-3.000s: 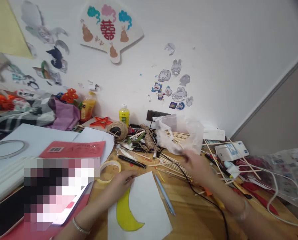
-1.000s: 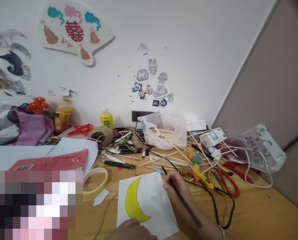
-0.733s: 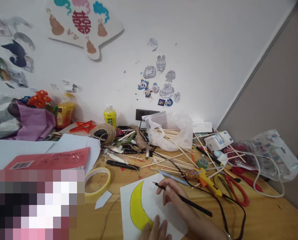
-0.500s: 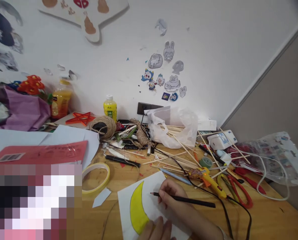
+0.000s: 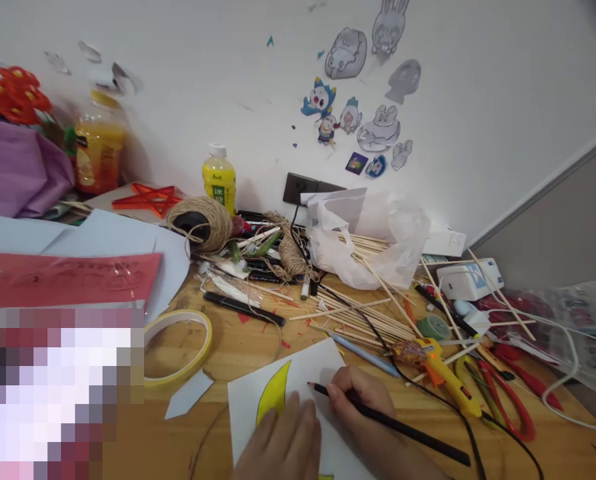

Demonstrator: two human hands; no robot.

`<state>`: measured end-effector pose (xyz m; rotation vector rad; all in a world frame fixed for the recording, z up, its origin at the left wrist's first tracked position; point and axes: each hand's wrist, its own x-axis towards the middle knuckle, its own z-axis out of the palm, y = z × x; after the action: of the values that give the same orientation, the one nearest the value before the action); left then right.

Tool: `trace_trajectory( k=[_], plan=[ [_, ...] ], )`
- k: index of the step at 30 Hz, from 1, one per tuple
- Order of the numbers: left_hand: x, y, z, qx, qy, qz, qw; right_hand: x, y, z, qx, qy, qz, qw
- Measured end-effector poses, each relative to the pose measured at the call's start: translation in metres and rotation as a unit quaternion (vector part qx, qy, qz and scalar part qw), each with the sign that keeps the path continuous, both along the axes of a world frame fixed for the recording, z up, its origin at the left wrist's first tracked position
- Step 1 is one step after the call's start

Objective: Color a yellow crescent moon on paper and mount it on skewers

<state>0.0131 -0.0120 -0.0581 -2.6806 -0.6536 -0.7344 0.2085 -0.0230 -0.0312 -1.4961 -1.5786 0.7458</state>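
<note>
My right hand (image 5: 365, 403) grips a black pencil (image 5: 403, 427), its tip hovering at or just above a sheet of white paper (image 5: 323, 370); whether it touches I cannot tell. A yellow crescent (image 5: 273, 390) with a dark outline is coloured on that sheet. Across the lower part of the crescent lies my left hand (image 5: 283, 440), fingers stretched out flat on the paper. A small bit of yellow also shows near the bottom edge of the view.
A roll of yellow tape (image 5: 205, 347) and a small white paper piece (image 5: 191, 393) lie left of the sheet. Behind are a black marker (image 5: 243, 308), wooden sticks (image 5: 373, 320) and twine (image 5: 213, 227). A glue gun (image 5: 443, 373) with its cord and red-handled pliers (image 5: 513, 407) lie right.
My left hand has moved up and left over the paper, covering the crescent's lower part. The pencil remains in my right hand. The camera view has tipped down and come closer.
</note>
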Motion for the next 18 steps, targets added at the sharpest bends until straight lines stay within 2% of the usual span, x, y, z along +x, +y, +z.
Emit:
trace_trajectory(
  k=[2,6,9,15,18],
  plan=[
    [-0.005,0.007,0.011,-0.041,0.059,0.039,0.997,-0.001,0.000,0.001,0.005,-0.016,-0.006,1.000],
    [-0.006,0.015,0.025,-0.079,0.084,0.049,0.992,-0.002,0.000,0.005,0.027,-0.051,-0.004,0.998],
    [-0.004,0.015,0.025,-0.091,0.094,0.046,0.990,-0.003,0.000,0.007,0.023,-0.074,0.004,0.997],
    [-0.006,0.009,0.014,-0.052,0.071,0.066,0.994,-0.003,-0.002,0.008,0.030,-0.110,0.001,0.993],
    [-0.005,0.006,0.014,-0.062,0.066,0.079,0.993,-0.003,-0.002,0.008,0.040,-0.125,0.013,0.991]
  ],
)
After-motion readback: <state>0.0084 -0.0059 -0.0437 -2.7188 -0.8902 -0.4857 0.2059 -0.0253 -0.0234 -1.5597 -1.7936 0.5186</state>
